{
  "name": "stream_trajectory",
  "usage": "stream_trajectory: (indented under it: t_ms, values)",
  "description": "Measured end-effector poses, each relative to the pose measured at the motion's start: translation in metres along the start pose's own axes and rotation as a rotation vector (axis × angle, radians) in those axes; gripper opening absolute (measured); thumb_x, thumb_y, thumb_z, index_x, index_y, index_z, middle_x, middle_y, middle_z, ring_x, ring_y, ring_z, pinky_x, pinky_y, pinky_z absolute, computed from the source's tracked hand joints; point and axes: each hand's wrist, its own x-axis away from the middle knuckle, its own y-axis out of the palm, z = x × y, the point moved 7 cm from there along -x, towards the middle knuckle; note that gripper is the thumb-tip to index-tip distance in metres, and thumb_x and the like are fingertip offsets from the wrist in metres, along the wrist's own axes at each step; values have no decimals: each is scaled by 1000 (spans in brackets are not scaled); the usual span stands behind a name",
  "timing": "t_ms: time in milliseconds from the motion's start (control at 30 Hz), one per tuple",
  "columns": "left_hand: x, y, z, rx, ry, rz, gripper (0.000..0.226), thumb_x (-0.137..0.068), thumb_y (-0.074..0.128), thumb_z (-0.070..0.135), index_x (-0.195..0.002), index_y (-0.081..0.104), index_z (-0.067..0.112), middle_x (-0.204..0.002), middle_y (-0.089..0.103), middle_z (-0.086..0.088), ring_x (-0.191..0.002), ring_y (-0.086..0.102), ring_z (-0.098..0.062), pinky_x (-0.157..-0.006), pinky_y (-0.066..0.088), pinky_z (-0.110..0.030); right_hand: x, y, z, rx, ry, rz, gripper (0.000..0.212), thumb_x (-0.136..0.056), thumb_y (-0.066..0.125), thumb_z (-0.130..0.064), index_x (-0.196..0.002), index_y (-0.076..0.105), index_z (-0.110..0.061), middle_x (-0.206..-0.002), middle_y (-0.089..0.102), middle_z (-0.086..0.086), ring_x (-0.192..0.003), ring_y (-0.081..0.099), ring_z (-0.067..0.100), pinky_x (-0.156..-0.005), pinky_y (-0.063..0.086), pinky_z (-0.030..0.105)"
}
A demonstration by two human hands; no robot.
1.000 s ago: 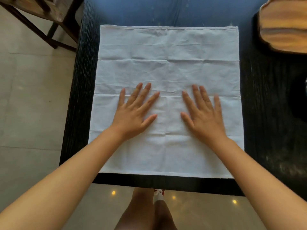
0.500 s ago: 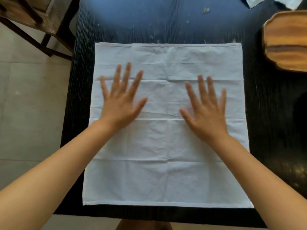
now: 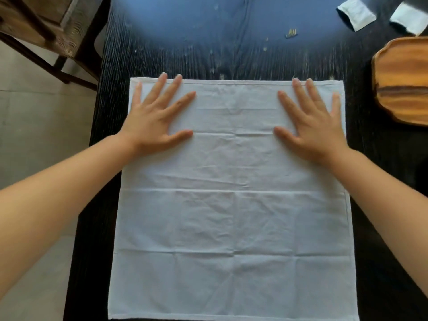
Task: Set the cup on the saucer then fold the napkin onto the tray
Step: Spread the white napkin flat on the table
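Note:
A white square napkin (image 3: pixel 231 205) lies spread flat on the black wooden table (image 3: pixel 208 56), creased in a grid. My left hand (image 3: pixel 152 119) presses flat on its far left part, fingers spread, fingertips at the far hem. My right hand (image 3: pixel 312 121) lies flat on the far right part in the same way. Neither hand holds anything. A wooden tray (image 3: pixel 403 82) sits at the right edge of view, partly cut off. No cup or saucer is in view.
Two small white folded cloths (image 3: pixel 356 16) (image 3: pixel 408 18) lie at the far right of the table. A small yellowish scrap (image 3: pixel 291 33) lies beyond the napkin. A wooden chair (image 3: pixel 46 31) stands off the table's far left corner on a tiled floor.
Both hands have slid away from me over the napkin and outward, from its middle to its far corners. The view has tilted so more of the far table shows.

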Motion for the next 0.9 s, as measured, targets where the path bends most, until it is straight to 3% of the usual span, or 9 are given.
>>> stream_trajectory:
  t_ms: [200,300,400,567,733,833,900]
  values:
    - [1,-2,-28,14,-70,8,78,-78,24,71,-146,14,34,-158,6,-8,-145,3,-27,-112,4,-58,-4,-2,24,11,-20,-10,70,-84,17,-65,-146,6,-34,-159,3,3,-145,-1,18,-114,0,51]
    - [1,-3,-26,-28,-114,-33,79,-78,19,71,-147,9,33,-159,1,-7,-145,-1,-25,-114,0,-56,-5,-3,21,33,15,-39,71,-85,15,-64,-147,4,-31,-159,-1,3,-145,-4,19,-114,-4,52]
    - [15,-14,-11,-12,-195,19,74,-84,23,63,-148,7,28,-158,1,-9,-145,1,-25,-115,3,-53,9,-13,5,50,68,15,62,-93,25,-51,-147,7,-26,-159,1,6,-145,-2,22,-111,-6,58]
    - [97,-27,72,274,-159,171,67,-90,34,48,-146,20,15,-155,18,-16,-143,17,-31,-111,22,-50,100,-17,-61,-106,-52,94,59,-95,40,-35,-147,15,-21,-158,7,9,-145,1,24,-112,-2,56]
    - [210,-12,142,330,-126,112,60,-91,42,40,-142,33,12,-150,31,-13,-138,29,-27,-108,30,-46,213,0,-100,-136,-154,23,55,-94,37,-36,-144,27,-16,-154,16,11,-143,10,26,-113,8,55]
    - [265,0,162,304,-117,38,58,-88,45,41,-137,42,10,-144,41,-14,-133,37,-28,-102,40,-51,265,8,-104,-103,-177,-23,52,-91,37,-36,-138,39,-14,-150,31,14,-139,25,30,-110,23,58]
    - [290,9,168,263,-102,-30,61,-88,44,45,-138,41,10,-143,42,-15,-133,36,-27,-101,41,-53,292,16,-101,-67,-173,-81,55,-90,38,-40,-140,37,-16,-150,32,14,-139,26,30,-110,25,58]
